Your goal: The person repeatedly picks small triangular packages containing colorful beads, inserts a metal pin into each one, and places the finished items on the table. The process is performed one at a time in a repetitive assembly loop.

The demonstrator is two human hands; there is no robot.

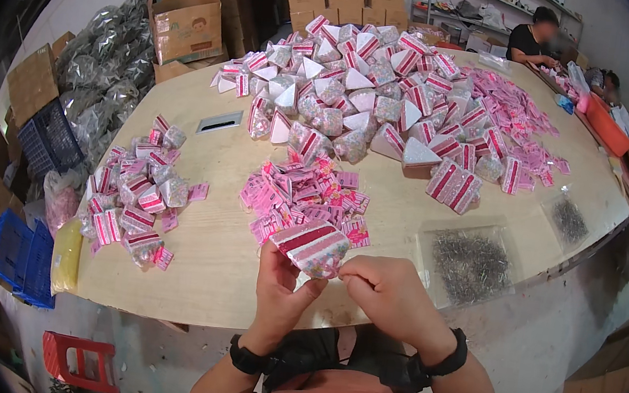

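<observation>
My left hand (283, 293) is closed around a toy cake slice (310, 243), striped pink, white and dark red, with a beaded, glittery end. It is held above the near edge of the table. My right hand (393, 294) has its fingers pinched together at the slice's right end; whatever they grip there is too small or hidden to make out. Just beyond the slice lies a heap of pink printed tags (307, 195). To the right of my right hand, a clear tray of small metal pins (471, 264) rests on the tabletop.
A large pile of cake slices (360, 84) covers the far table (197, 261). A smaller pile of tagged slices (138, 194) lies at left, more pink tags (509, 110) at far right. Beside the table are blue crates (24, 255) and a red stool (80, 363). A person (536, 43) sits far right.
</observation>
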